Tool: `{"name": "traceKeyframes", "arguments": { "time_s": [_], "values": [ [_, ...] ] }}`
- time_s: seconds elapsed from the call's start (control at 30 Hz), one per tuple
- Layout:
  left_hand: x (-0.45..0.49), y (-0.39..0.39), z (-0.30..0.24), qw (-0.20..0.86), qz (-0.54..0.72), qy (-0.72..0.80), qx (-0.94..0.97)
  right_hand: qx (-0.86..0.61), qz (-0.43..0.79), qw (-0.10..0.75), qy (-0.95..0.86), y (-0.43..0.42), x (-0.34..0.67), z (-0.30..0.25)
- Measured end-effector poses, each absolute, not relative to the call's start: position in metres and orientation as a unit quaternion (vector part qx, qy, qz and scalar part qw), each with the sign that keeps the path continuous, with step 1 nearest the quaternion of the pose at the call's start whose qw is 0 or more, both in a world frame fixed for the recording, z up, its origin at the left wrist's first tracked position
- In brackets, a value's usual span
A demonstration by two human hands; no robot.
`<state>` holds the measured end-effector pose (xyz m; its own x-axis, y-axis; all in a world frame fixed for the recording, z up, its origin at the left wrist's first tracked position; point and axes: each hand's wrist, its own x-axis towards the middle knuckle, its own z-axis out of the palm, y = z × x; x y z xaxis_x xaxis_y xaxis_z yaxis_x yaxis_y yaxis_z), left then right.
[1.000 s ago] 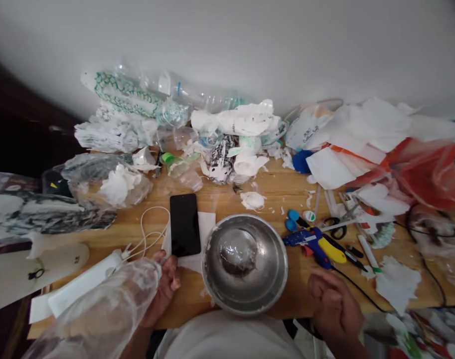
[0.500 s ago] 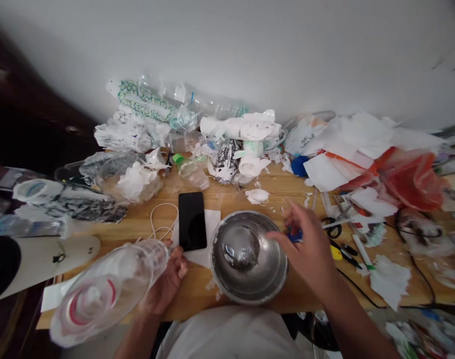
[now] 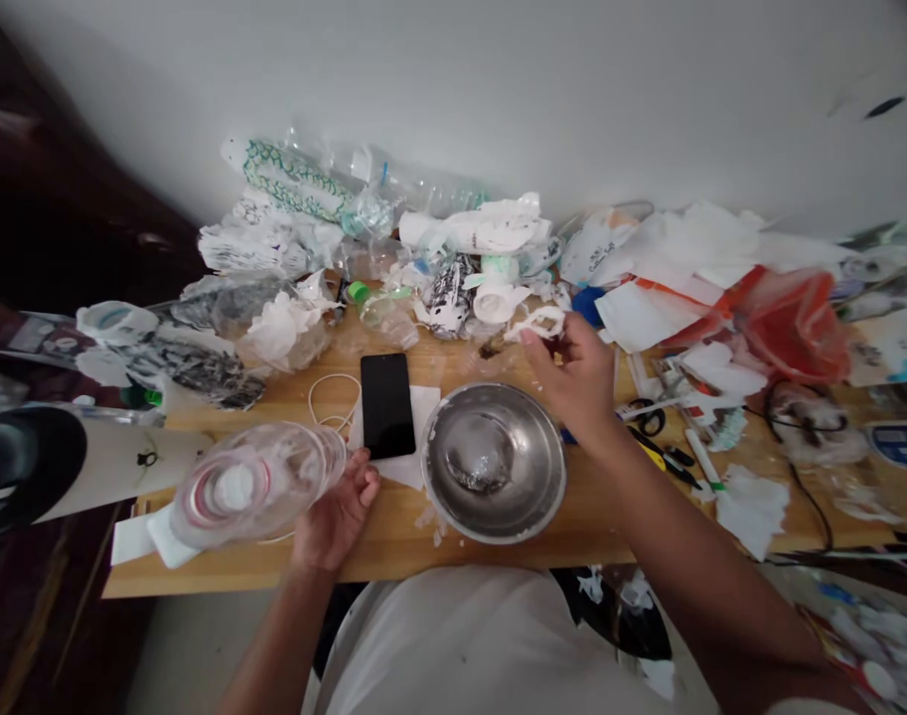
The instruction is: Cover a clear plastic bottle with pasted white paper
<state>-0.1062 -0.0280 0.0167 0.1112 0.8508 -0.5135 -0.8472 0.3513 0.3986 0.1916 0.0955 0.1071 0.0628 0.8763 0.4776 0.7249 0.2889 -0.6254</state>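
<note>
My left hand (image 3: 339,511) is closed at the end of a clear plastic bottle (image 3: 293,467), which tilts with its white cap and red ring toward me; the bottle hides part of the grip. Between the thumb and fingers of my right hand (image 3: 578,382) is a piece of white paper (image 3: 540,323), pinched just above the table beyond the bowl. A metal bowl (image 3: 524,506) stands between my arms, with shiny, clear-looking liquid and some dark residue in it. A black phone (image 3: 388,405) lies on white paper to the bowl's left.
Plastic bottles and crumpled paper (image 3: 285,328) line the wall. On the right lie scissors (image 3: 651,419), a yellow-and-black cutter (image 3: 651,452), a red plastic bag (image 3: 788,323) and a cable. A white cylindrical container with a black top (image 3: 117,462) stands at left.
My right hand has moved from beside the bowl's right rim to behind it and picked up the white paper piece from the table. The bottle in my left hand has shifted and tilted differently.
</note>
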Motion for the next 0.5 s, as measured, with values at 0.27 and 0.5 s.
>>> {"name": "traceKeyframes", "arguments": {
  "time_s": [0.27,0.5],
  "values": [
    [-0.096,-0.023,0.023,0.691,0.618,0.366,0.079,-0.527,-0.173,0.621,-0.554,0.023,0.209,0.141],
    [-0.086,-0.025,0.022,0.587,0.691,0.389,0.162,-0.642,0.019,0.410,-0.648,-0.054,0.247,0.082]
  ]
}}
